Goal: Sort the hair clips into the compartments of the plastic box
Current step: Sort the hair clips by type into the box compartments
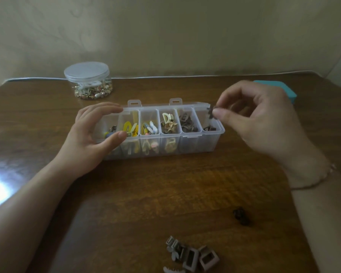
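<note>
A clear plastic box [191, 142] with several compartments stands in the middle of the wooden table, its compartments holding yellow, pastel, beige and brown hair clips. My left hand [93, 133] grips the box's left end, fingers on the far rim and thumb on the near rim. My right hand [254, 119] pinches a small dark brown clip [211, 111] just above the rightmost compartment. A pile of grey-brown clips [191, 255] lies near the table's front edge. One dark clip [241, 215] lies apart to its right.
A round clear jar [88, 80] with a lid, filled with small gold and white pieces, stands at the back left. A teal box [280, 89] sits behind my right hand. The wall runs along the table's far edge.
</note>
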Tool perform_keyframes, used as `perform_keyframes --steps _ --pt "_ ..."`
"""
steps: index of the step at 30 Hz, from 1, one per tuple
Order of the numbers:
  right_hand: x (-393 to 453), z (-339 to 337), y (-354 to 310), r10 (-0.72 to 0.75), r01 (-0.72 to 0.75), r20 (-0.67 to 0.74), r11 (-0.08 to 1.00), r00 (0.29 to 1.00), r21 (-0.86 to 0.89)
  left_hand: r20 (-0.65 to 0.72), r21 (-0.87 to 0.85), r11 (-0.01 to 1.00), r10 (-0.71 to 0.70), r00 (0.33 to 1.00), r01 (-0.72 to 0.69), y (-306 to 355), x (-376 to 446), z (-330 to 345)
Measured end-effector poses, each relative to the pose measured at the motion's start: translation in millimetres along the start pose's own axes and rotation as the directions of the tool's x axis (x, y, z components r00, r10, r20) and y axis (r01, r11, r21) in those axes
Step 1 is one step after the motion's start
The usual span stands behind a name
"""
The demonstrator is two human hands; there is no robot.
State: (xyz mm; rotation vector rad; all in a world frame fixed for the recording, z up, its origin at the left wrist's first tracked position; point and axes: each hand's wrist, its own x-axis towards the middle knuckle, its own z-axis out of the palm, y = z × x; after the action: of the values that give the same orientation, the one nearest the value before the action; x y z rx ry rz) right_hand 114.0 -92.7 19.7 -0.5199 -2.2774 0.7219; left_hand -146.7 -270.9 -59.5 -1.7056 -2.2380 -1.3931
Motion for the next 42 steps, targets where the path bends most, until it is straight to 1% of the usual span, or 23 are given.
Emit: perform_keyframes --steps 1,2,4,6,7,8,9,10,11,12,13,14,19,22,24,27,28,29,32,33,35,39,42 --pt "1 4 6 0.034 -0.033 -0.079 0.999 0.996 0.013 0.001 0.002 1.0 0.002 1.0 -0.002 0 0 0" --pt "2 7 12 0.055 -0.056 -0.098 0.998 0.994 -0.009 0.003 0.003 1.0 0.003 1.0 -0.003 0 0 0" --pt "3 9 19 0.066 -0.072 -0.079 0.994 0.995 -0.082 0.006 0.001 1.0 0.001 1.0 -0.001 1 0 -1" --pt "3 -1 16 0.028 -0.037 -0.087 0.994 0.996 -0.107 0.001 0.001 1.0 0.001 1.0 -0.001 1 0 -1" --pt "3 -9 13 0.013 -0.019 -0.051 0.994 0.999 -0.109 0.0 -0.001 1.0 -0.001 1.0 0.001 1 0 -1" --pt "1 -18 9 0.022 -0.014 0.068 0.992 0.997 -0.124 0.0 0.0 1.0 -0.003 1.0 0.003 1 0 -1" --pt "-1 -25 6 0.075 -0.026 0.285 0.984 0.955 -0.174 0.001 0.004 1.0 -0.005 1.0 0.005 1 0 -1" --pt "-4 -29 2 0.185 -0.045 0.536 0.964 0.824 -0.264 0.002 0.008 1.0 -0.007 1.0 0.007 1 0 -1" --pt "-7 -29 -2 0.321 -0.057 0.72 0.929 0.615 -0.365 0.004 0.008 1.0 -0.011 1.0 0.011 1 0 0" --pt "-9 -27 -6 0.421 -0.059 0.804 0.897 0.42 -0.439 0.006 0.006 1.0 -0.014 1.0 0.014 2 0 -1" --pt "-11 -22 -11 0.463 -0.053 0.83 0.88 0.311 -0.472 0.006 0.003 1.0 -0.013 1.0 0.013 2 0 0" --pt "-13 -17 -15 0.469 -0.038 0.839 0.878 0.278 -0.478 0.005 0.0 1.0 -0.009 1.0 0.009 2 0 0" --pt "-17 -3 -19 0.466 0.021 0.854 0.875 0.232 -0.483 -0.003 -0.004 1.0 -0.005 1.0 0.005 3 -1 0" --pt "-17 -1 -17 0.43 -0.02 0.875 0.899 0.221 -0.437 0.001 -0.002 1.0 -0.002 1.0 0.002 3 0 0" --pt "-15 -4 -17 0.379 -0.018 0.88 0.92 0.288 -0.391 0.005 0.001 1.0 -0.006 1.0 0.006 3 0 0" --pt "-8 -14 -12 0.282 -0.039 0.839 0.953 0.465 -0.299 0.005 0.002 1.0 -0.008 1.0 0.008 4 -1 0" --pt "-6 -17 -10 0.271 -0.06 0.827 0.959 0.493 -0.278 0.005 0.002 1.0 -0.01 1.0 0.01 4 -1 0" --pt "-5 -19 -8 0.275 -0.081 0.829 0.959 0.487 -0.271 0.008 0.002 1.0 -0.011 1.0 0.011 4 -1 0" --pt "-7 -15 -3 0.348 -0.115 0.854 0.937 0.387 -0.33 0.012 -0.003 1.0 -0.017 1.0 0.017 4 0 -1" --pt "-8 -12 -2 0.369 -0.1 0.851 0.928 0.373 -0.358 0.013 -0.002 1.0 -0.017 1.0 0.017 4 0 -1" --pt "-10 -5 -5 0.386 -0.064 0.845 0.918 0.37 -0.391 0.013 0.004 1.0 -0.016 1.0 0.016 4 0 -1" --pt "-13 1 -15 0.347 -0.009 0.875 0.931 0.337 -0.366 0.011 0.016 1.0 -0.02 1.0 0.02 4 0 -1" --pt "-16 9 -21 0.288 0.081 0.89 0.938 0.355 -0.336 0.011 0.028 0.999 -0.024 1.0 0.024 5 0 -1"
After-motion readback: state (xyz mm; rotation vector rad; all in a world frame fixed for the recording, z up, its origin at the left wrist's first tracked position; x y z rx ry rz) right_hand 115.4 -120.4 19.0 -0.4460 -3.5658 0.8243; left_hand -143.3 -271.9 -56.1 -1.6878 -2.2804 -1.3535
